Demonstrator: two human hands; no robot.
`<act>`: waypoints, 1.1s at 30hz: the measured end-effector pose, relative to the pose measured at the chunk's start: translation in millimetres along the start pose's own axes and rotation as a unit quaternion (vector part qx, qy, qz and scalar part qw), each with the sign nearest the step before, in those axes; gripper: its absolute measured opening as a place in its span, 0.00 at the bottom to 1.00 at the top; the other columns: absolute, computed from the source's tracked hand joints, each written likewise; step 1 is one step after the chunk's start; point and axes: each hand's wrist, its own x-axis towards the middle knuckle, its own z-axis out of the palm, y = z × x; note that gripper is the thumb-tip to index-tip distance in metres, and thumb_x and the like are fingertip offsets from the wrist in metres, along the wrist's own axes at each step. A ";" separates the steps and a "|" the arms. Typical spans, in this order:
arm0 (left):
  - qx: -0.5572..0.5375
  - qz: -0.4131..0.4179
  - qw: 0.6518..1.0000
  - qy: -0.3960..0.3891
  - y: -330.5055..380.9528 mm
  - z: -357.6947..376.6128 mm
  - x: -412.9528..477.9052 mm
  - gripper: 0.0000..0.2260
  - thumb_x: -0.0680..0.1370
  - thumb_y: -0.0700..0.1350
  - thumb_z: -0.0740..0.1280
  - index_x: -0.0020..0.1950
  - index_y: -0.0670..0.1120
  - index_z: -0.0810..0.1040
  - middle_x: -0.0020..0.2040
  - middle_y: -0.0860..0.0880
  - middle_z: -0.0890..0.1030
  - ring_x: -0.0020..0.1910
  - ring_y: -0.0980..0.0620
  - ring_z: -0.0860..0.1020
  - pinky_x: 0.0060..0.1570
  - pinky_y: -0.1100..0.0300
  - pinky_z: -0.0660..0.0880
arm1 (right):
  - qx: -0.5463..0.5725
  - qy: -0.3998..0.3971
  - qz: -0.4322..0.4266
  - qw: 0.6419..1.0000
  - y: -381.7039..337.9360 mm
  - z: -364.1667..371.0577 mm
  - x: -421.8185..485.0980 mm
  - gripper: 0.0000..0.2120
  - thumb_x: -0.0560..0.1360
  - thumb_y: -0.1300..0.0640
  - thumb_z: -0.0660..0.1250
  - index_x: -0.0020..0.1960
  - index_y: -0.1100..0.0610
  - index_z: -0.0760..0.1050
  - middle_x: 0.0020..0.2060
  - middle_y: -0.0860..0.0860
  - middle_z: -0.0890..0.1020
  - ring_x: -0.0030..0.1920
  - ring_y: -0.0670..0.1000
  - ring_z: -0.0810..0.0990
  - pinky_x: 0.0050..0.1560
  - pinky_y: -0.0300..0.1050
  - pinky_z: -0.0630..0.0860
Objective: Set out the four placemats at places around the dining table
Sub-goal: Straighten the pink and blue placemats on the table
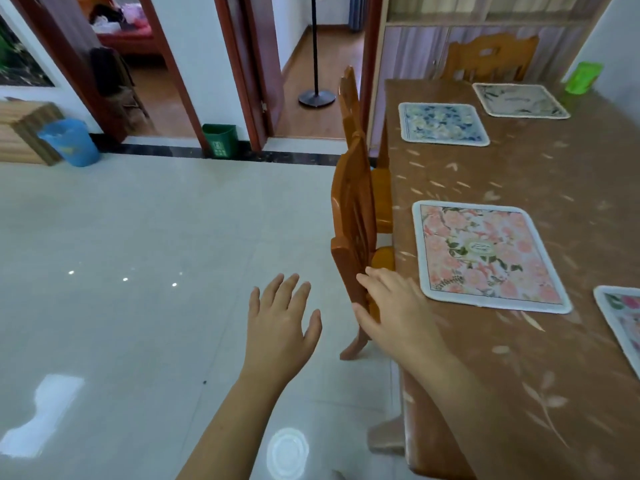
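Note:
The dining table (540,174) fills the right side, covered in a brown leaf-patterned cloth. A pink floral placemat (488,254) lies flat near its left edge. A blue floral placemat (442,123) lies farther along that edge, and a beige placemat (519,99) lies at the far end. Part of another placemat (621,320) shows at the right border. My left hand (282,327) hovers over the floor with fingers spread, holding nothing. My right hand (391,306) is beside the back of the near chair (351,237), fingers straight; I cannot tell whether it touches the wood.
A second wooden chair (349,98) stands farther along the table's left side and a third (490,58) at the far end. A green container (583,77) sits at the table's far right. A blue bin (69,142), a green bin (220,140) and a fan stand (316,95) stand beyond the tiled floor.

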 end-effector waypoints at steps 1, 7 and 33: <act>-0.004 0.007 1.000 0.000 -8.8 2.1 12.3 0.18 0.71 0.45 0.71 0.59 0.41 0.76 0.60 0.40 0.78 0.62 0.38 0.72 0.60 0.36 0.64 | 0.000 0.001 0.008 1.000 -3.2 1.9 8.8 0.22 0.76 0.45 0.58 0.68 0.49 0.64 0.69 0.47 0.68 0.69 0.49 0.62 0.70 0.52 0.57; -0.047 0.058 0.997 -0.012 -51.2 20.1 81.0 0.18 0.70 0.44 0.71 0.58 0.41 0.76 0.59 0.41 0.78 0.61 0.39 0.73 0.59 0.36 0.66 | 0.003 0.017 0.059 0.998 -22.8 14.2 63.7 0.22 0.76 0.45 0.58 0.68 0.49 0.64 0.69 0.47 0.68 0.69 0.48 0.63 0.71 0.51 0.56; -0.203 0.426 0.874 -0.118 -68.2 102.6 370.2 0.16 0.70 0.43 0.72 0.57 0.44 0.77 0.58 0.44 0.79 0.61 0.41 0.74 0.61 0.43 0.61 | -0.030 0.190 0.417 0.888 2.1 19.2 258.9 0.19 0.75 0.50 0.62 0.65 0.50 0.67 0.64 0.50 0.74 0.63 0.53 0.69 0.65 0.50 0.65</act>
